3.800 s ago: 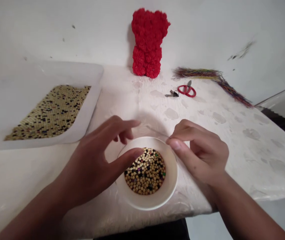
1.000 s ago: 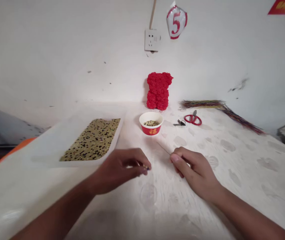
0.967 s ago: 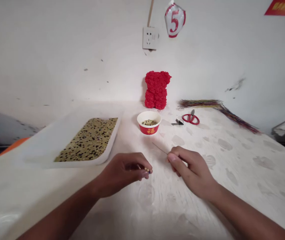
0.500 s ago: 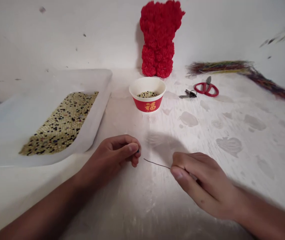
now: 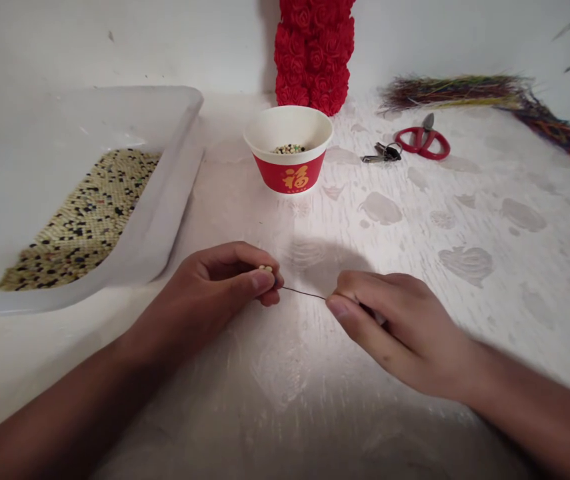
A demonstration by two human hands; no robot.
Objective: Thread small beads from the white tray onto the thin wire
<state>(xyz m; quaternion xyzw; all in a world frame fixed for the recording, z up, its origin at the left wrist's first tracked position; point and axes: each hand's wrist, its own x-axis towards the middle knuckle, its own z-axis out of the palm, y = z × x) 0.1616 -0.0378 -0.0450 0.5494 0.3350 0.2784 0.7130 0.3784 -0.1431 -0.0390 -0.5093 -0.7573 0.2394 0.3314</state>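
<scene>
Between the thumb and fingers of my left hand (image 5: 229, 277) are pinched several small beads (image 5: 265, 268), pale ones and a dark blue one. My right hand (image 5: 389, 320) is closed on a thin dark wire (image 5: 305, 293). The wire's free end reaches the beads at my left fingertips; whether it passes through one I cannot tell. Beyond both hands stands a red and white paper bowl (image 5: 289, 170) with pale, black and green beads (image 5: 289, 149) in the bottom.
At the left, a translucent plastic tub (image 5: 175, 180) holds a sheet of cream and black beadwork (image 5: 85, 220). Keys (image 5: 382, 153) and red-handled scissors (image 5: 423, 139) lie at the back right, before bundles of coloured wire (image 5: 455, 91). A red rose figure (image 5: 313, 57) stands against the wall.
My hands have come closer together, and the wire's tip, which was apart from my left fingers, now meets them. Pale beads show at my left fingertips. The view has tilted down.
</scene>
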